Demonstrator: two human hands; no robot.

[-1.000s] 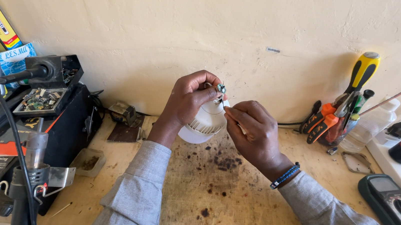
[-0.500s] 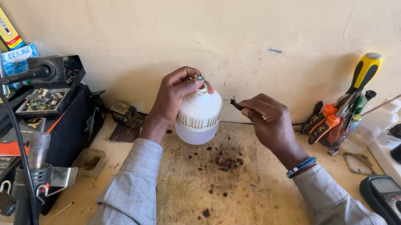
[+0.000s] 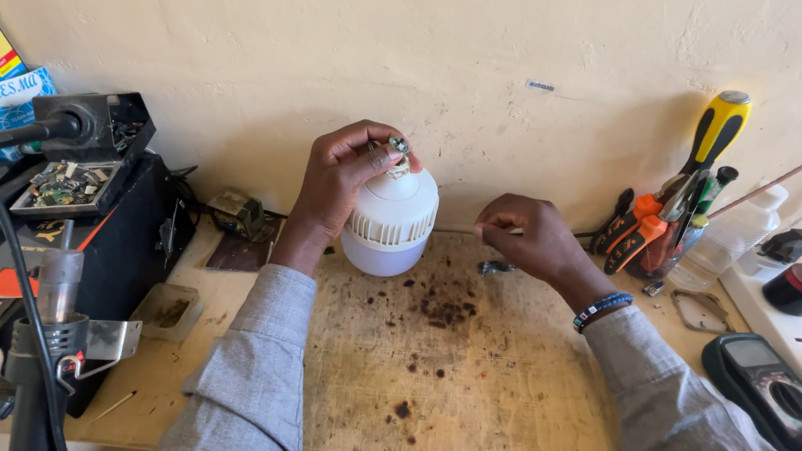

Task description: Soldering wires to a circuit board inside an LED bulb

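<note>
The left hand is curled around the top of a large white LED bulb, its fingertips closed on the small metal base at the narrow end. The bulb stands with its frosted dome down on the stained wooden board, near the wall, so the base points up under the fingers.

The right hand hovers to the right of the bulb, well apart from it, low over the board. Its fingers are pinched together; whether something small sits between them cannot be told. Just beside that hand a small dark metal part lies on the board.

Judging by this, the bulb's body looks whole and closed, and the work is centred on the base end, where loose bits show at the fingertips; the dome has not been taken off.

Farther out, a cluster of screwdrivers and pliers leans on the wall to the right, with a clear bottle and a multimeter beyond. To the left stand a black case with circuit boards and a clamp stand.
</note>
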